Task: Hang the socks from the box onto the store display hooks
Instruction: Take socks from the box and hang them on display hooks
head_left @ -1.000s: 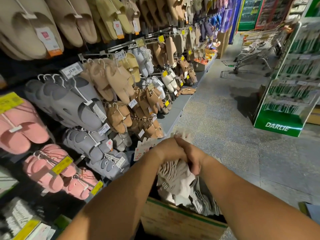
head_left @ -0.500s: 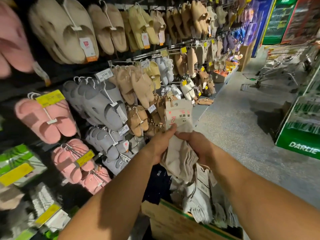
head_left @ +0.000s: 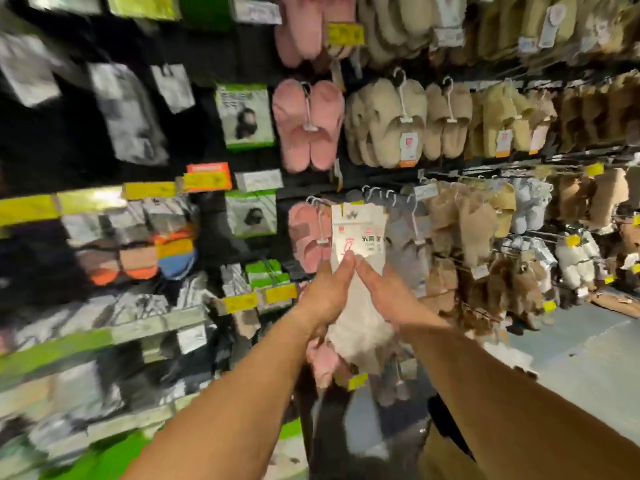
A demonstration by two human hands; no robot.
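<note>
A pack of pale beige socks [head_left: 360,327] with a white card header [head_left: 358,233] is held upright in front of the display wall. My left hand [head_left: 327,292] grips the pack from the left, thumb on the card's lower edge. My right hand [head_left: 386,292] holds it from the right, fingers against the card and the socks. The cardboard box [head_left: 446,455] shows only as a brown corner at the bottom, between my forearms. The hooks on the left wall carry sock packs [head_left: 128,109], blurred by motion.
Pink slippers [head_left: 308,123] and beige slippers [head_left: 384,123] hang on hooks right behind the pack. Grey and brown slippers [head_left: 460,230] fill the racks to the right. Yellow price tags [head_left: 90,199] line the left rails. Grey aisle floor [head_left: 571,355] lies at the right.
My hands have lifted the sock pack up out of the box to the height of the display. The view has swung left and up, from the aisle to the wall of hooks.
</note>
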